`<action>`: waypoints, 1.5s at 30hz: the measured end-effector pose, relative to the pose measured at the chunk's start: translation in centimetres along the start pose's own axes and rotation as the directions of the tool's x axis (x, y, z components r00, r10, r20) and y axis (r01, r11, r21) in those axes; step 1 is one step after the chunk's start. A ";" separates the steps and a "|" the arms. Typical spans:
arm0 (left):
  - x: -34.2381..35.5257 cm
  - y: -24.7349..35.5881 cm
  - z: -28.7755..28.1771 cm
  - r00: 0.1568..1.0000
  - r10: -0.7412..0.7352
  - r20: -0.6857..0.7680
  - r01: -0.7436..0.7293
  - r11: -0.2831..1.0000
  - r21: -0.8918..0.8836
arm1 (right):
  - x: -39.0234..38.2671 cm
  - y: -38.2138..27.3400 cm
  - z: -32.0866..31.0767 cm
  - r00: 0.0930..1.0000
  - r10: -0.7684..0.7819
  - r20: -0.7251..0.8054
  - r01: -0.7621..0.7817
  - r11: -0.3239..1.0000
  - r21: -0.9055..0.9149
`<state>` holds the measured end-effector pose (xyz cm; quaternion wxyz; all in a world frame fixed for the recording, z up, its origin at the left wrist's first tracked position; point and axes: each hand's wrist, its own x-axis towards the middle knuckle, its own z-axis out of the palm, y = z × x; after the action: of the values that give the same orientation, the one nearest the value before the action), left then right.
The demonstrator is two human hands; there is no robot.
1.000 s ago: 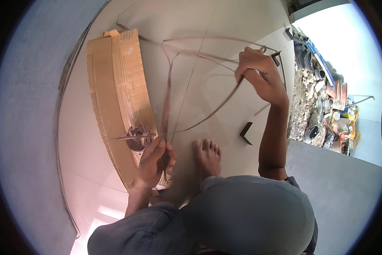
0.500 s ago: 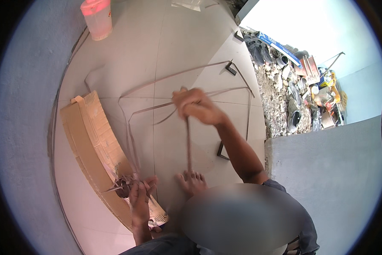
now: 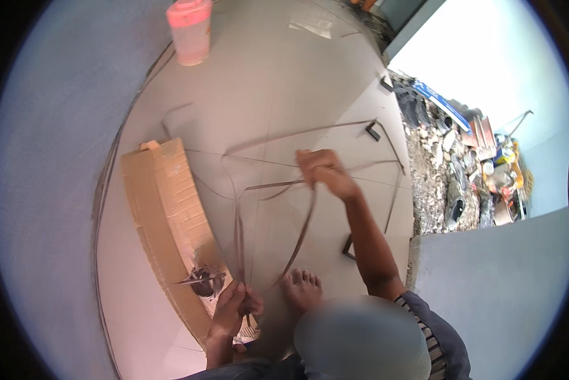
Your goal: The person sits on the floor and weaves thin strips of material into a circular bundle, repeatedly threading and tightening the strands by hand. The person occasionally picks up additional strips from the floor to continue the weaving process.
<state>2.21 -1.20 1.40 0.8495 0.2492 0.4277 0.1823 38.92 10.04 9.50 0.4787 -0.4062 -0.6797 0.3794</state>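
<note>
A long, narrow brown strip (image 3: 301, 240) hangs in a bowed curve from my right hand (image 3: 327, 172) toward the floor beside my bare foot (image 3: 302, 289). My right hand is closed round it, slightly blurred. Lower down, my left hand (image 3: 229, 311) is closed with its fingertips on brown strips (image 3: 239, 244) that come down from the floor ahead. Just left of that hand, a tangled bundle of brown strip (image 3: 206, 280) sits on a long piece of cardboard (image 3: 165, 209). More of the strip lies in wide, angular loops ahead, partly behind my right hand.
A clear jug with a pinkish-red lid (image 3: 190, 31) stands by the left wall. Small black angle pieces (image 3: 373, 131) rest on the tiles (image 3: 265, 95). Beyond the right floor edge lie rubble (image 3: 427, 171), shoes (image 3: 454, 204) and a long blue-and-white box (image 3: 443, 102).
The view has shifted, moving the scene rightward and down. The strip below my right hand went from straight to bowed. My left hand has drawn back from the bundle.
</note>
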 end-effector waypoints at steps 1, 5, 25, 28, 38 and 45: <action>-0.2 0.1 -0.2 1.000 0.011 0.002 -0.011 1.000 0.015 | -0.2 0.0 -0.2 0.999 -0.026 -0.045 0.032 0.988 0.148; -0.2 1.4 1.3 0.999 0.029 0.044 -0.032 0.997 0.077 | 0.3 -1.8 1.1 0.994 0.057 0.089 -0.059 0.998 0.024; -0.4 0.2 1.0 0.998 0.050 -0.045 -0.049 0.999 0.007 | -0.1 -0.2 8.2 0.988 -0.118 -0.103 -0.011 0.603 -0.797; -0.6 1.1 1.2 1.000 0.021 -0.023 -0.021 1.000 -0.005 | -1.9 -4.5 10.8 0.990 0.069 0.125 0.037 0.720 -0.693; -2.1 2.5 0.7 0.991 0.040 0.130 -0.006 0.969 -0.248 | -2.7 -3.2 14.4 0.928 -0.076 0.366 0.298 0.742 -0.601; -2.3 2.5 1.0 0.986 0.057 0.155 -0.023 0.976 -0.214 | -2.9 -1.2 14.2 0.928 -0.221 0.301 0.353 0.783 -0.512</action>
<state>1.44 -0.66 4.78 0.8991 0.1797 0.3310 0.2233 25.69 5.12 5.99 0.3114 -0.3735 -0.8640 0.1302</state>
